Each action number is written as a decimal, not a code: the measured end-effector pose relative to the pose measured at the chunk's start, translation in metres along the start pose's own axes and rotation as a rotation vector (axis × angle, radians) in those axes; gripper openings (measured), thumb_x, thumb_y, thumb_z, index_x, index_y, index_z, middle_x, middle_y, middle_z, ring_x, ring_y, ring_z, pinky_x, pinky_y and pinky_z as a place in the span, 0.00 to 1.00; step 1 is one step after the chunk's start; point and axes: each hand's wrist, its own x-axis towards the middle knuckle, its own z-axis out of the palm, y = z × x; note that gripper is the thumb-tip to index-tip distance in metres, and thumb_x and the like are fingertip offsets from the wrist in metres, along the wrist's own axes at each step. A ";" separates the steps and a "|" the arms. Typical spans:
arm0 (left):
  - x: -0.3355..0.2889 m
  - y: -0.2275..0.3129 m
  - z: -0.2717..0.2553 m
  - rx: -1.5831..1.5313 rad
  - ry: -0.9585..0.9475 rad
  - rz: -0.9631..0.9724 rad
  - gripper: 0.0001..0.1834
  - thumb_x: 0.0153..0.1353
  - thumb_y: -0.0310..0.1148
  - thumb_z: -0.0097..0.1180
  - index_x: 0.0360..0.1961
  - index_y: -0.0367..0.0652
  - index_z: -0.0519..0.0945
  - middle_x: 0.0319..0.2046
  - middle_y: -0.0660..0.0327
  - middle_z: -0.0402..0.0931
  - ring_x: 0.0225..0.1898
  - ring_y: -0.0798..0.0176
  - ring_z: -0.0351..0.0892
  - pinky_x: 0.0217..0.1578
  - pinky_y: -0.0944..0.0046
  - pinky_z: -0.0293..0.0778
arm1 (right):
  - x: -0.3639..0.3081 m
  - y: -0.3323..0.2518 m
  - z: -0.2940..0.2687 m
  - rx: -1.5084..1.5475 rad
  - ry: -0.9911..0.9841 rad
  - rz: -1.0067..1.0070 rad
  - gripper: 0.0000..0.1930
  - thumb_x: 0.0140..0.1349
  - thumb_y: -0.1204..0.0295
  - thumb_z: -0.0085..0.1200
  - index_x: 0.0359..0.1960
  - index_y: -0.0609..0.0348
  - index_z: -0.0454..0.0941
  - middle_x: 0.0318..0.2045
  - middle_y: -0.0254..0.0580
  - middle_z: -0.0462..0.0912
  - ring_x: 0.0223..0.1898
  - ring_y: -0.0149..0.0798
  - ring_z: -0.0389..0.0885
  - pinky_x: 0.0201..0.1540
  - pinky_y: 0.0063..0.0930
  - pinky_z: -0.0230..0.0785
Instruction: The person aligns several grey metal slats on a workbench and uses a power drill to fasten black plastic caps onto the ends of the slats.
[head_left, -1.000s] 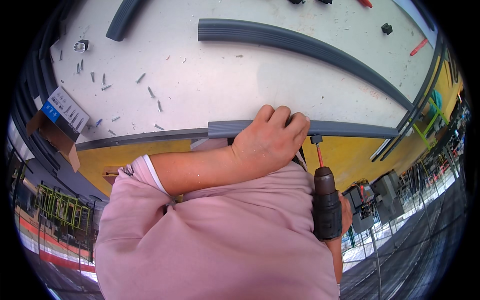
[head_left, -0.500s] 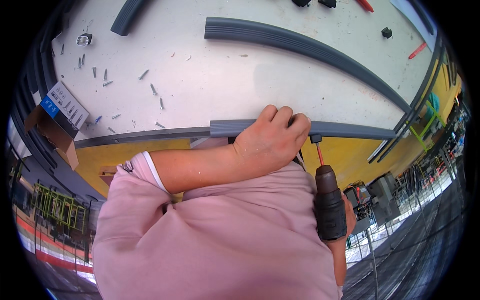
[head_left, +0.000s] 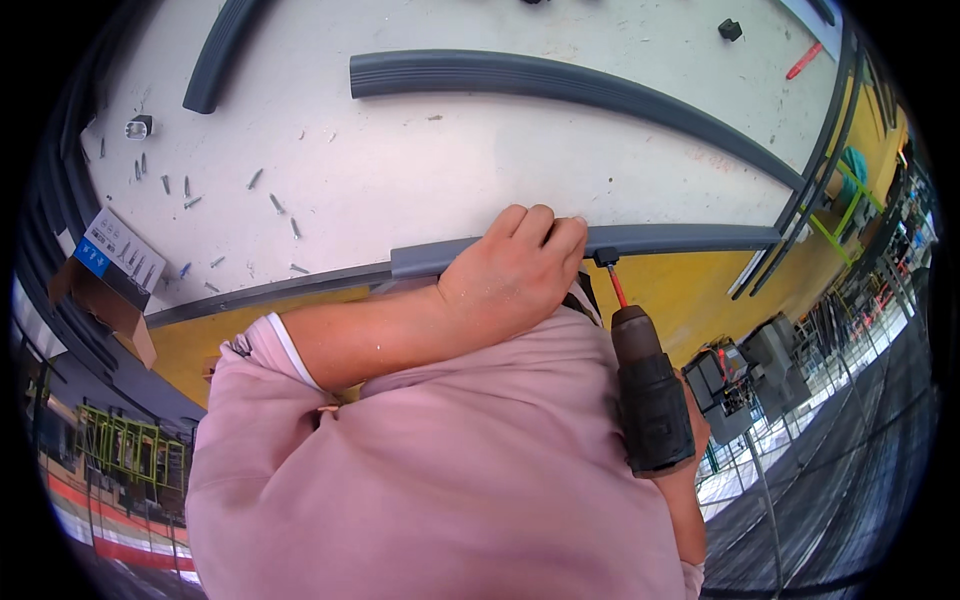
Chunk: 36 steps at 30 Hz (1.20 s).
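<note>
My left hand (head_left: 515, 258) is closed over a grey ribbed profile (head_left: 690, 238) that lies along the near edge of the table. Its fingers curl over the far side of the strip. Just right of that hand, a small black block (head_left: 606, 257) sits against the profile's near side. In my right hand (head_left: 697, 420) is a dark cordless drill (head_left: 652, 405), which hides most of the fingers. The drill's red bit (head_left: 617, 286) points away from me and its tip meets the black block.
Across the white tabletop (head_left: 480, 160) lies a long grey profile (head_left: 560, 82), with another piece (head_left: 220, 55) at the far left. Several loose screws (head_left: 277, 204) are scattered left, near an opened cardboard box (head_left: 120, 262). A black cap (head_left: 730, 30) and red pen-like item (head_left: 803, 61) lie far right.
The view has shifted, so the table things appear further left, and the profile looks slightly tilted. The left hand's grip and the bit's contact with the black block look the same.
</note>
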 end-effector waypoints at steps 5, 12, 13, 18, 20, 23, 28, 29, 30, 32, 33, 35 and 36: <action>-0.002 0.002 0.007 -0.042 0.064 0.001 0.28 0.53 0.31 0.55 0.55 0.26 0.79 0.38 0.57 0.73 0.40 0.57 0.72 0.40 0.61 0.69 | -0.003 0.013 -0.001 0.010 0.003 -0.030 0.28 0.54 0.64 0.70 0.57 0.60 0.79 0.36 0.48 0.87 0.34 0.50 0.87 0.40 0.39 0.78; 0.000 0.001 0.011 -0.016 0.119 0.014 0.28 0.53 0.30 0.55 0.55 0.23 0.78 0.37 0.54 0.74 0.40 0.55 0.74 0.37 0.60 0.71 | 0.007 0.015 -0.019 -0.122 -0.134 0.029 0.21 0.59 0.62 0.66 0.51 0.57 0.82 0.31 0.48 0.86 0.32 0.51 0.85 0.36 0.42 0.76; 0.000 -0.001 0.011 -0.021 0.124 0.020 0.28 0.53 0.29 0.55 0.55 0.23 0.78 0.37 0.54 0.74 0.40 0.55 0.75 0.37 0.61 0.71 | 0.010 0.006 -0.020 -0.073 -0.123 0.088 0.18 0.61 0.59 0.63 0.49 0.53 0.83 0.29 0.50 0.85 0.33 0.54 0.85 0.36 0.44 0.75; 0.005 0.001 0.011 -0.036 0.152 -0.022 0.27 0.53 0.28 0.56 0.54 0.23 0.79 0.37 0.54 0.74 0.41 0.55 0.76 0.37 0.61 0.72 | 0.021 0.005 -0.029 -0.197 -0.119 0.055 0.19 0.60 0.58 0.62 0.50 0.52 0.85 0.28 0.50 0.84 0.31 0.53 0.84 0.35 0.43 0.74; 0.006 0.002 0.012 -0.036 0.157 -0.035 0.27 0.53 0.28 0.57 0.54 0.24 0.79 0.38 0.54 0.74 0.41 0.56 0.76 0.38 0.61 0.72 | 0.030 0.009 -0.034 -0.207 -0.137 -0.051 0.23 0.56 0.61 0.66 0.51 0.60 0.84 0.29 0.46 0.86 0.28 0.49 0.83 0.33 0.40 0.74; 0.003 0.001 0.009 0.010 0.142 0.000 0.26 0.53 0.29 0.59 0.53 0.26 0.80 0.36 0.57 0.73 0.39 0.57 0.75 0.36 0.62 0.71 | 0.029 -0.004 -0.043 -0.207 -0.199 -0.053 0.25 0.55 0.60 0.66 0.51 0.63 0.83 0.30 0.46 0.86 0.27 0.48 0.83 0.32 0.39 0.74; 0.012 0.007 0.007 -0.060 0.089 -0.101 0.23 0.53 0.32 0.60 0.51 0.34 0.82 0.32 0.61 0.71 0.37 0.60 0.74 0.34 0.62 0.70 | 0.039 -0.002 -0.056 -0.074 -0.144 -0.209 0.29 0.54 0.59 0.65 0.54 0.65 0.81 0.34 0.49 0.87 0.29 0.49 0.84 0.33 0.38 0.74; 0.013 0.011 0.007 -0.068 0.084 -0.120 0.22 0.53 0.32 0.60 0.51 0.36 0.83 0.32 0.62 0.71 0.36 0.60 0.74 0.33 0.62 0.69 | 0.040 -0.002 -0.061 -0.096 -0.188 -0.231 0.29 0.54 0.59 0.64 0.54 0.66 0.80 0.36 0.50 0.87 0.29 0.49 0.84 0.33 0.38 0.75; 0.014 0.012 0.008 -0.076 0.100 -0.108 0.22 0.53 0.32 0.60 0.51 0.37 0.83 0.32 0.62 0.71 0.36 0.60 0.74 0.34 0.62 0.70 | 0.044 -0.002 -0.065 -0.108 -0.189 -0.258 0.29 0.54 0.60 0.64 0.55 0.66 0.80 0.36 0.50 0.87 0.29 0.49 0.85 0.33 0.38 0.75; 0.017 0.013 0.009 -0.093 0.131 -0.086 0.22 0.53 0.32 0.60 0.51 0.40 0.83 0.32 0.63 0.71 0.36 0.61 0.74 0.34 0.62 0.70 | 0.051 -0.002 -0.069 -0.135 -0.193 -0.313 0.29 0.54 0.61 0.63 0.55 0.66 0.79 0.37 0.50 0.88 0.30 0.49 0.85 0.34 0.37 0.75; 0.017 0.014 0.009 -0.074 0.137 -0.092 0.22 0.53 0.32 0.59 0.51 0.41 0.83 0.33 0.63 0.71 0.37 0.60 0.74 0.34 0.62 0.70 | 0.051 0.002 -0.067 -0.133 -0.177 -0.331 0.28 0.54 0.62 0.63 0.55 0.66 0.79 0.37 0.50 0.88 0.30 0.49 0.86 0.34 0.37 0.75; 0.018 0.009 0.009 -0.050 0.144 -0.087 0.23 0.53 0.32 0.59 0.52 0.42 0.83 0.33 0.63 0.71 0.38 0.60 0.74 0.35 0.62 0.71 | 0.047 0.010 -0.059 -0.125 -0.143 -0.346 0.27 0.54 0.63 0.62 0.54 0.66 0.79 0.37 0.50 0.88 0.30 0.48 0.86 0.34 0.36 0.75; 0.017 0.008 0.010 -0.063 0.132 -0.098 0.23 0.53 0.33 0.60 0.52 0.42 0.83 0.34 0.63 0.72 0.39 0.60 0.74 0.36 0.62 0.71 | 0.050 0.009 -0.060 -0.144 -0.153 -0.340 0.27 0.54 0.64 0.62 0.54 0.66 0.79 0.36 0.49 0.88 0.30 0.48 0.86 0.34 0.36 0.75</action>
